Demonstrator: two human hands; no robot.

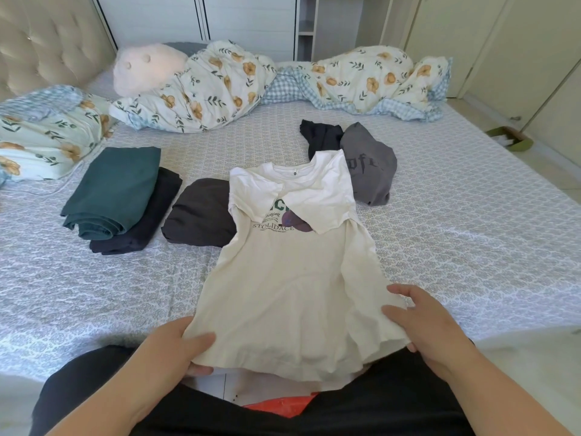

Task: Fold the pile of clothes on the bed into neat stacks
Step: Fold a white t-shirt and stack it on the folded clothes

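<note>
**Hem in both hands, sleeves already tucked**

Nearest the camera: left hand (pixel 188 347) pinching the left corner of the hem, thumb on top and fingers curled underneath. Right hand (pixel 421 322) laid over the right corner of the hem, fingers fairly straight on the cloth; whether the thumb grips underneath cannot be told. Cream T-shirt (pixel 292 278) spread face up along the bed (pixel 471 234), collar away from the camera, both sleeves folded in across the print.

Step in hand, by the look of it: the lengthwise fold of the shirt. Next move likely calls for lifting the hem evenly and carrying it up to the collar, keeping the tucked sleeves flat.

Already folded to the left: green garment (pixel 110 190) lying on a dark one (pixel 147 221), brown-black bundle (pixel 201 212) beside. Still loose beyond the collar: grey top (pixel 371 165) and black piece (pixel 320 133).
</note>
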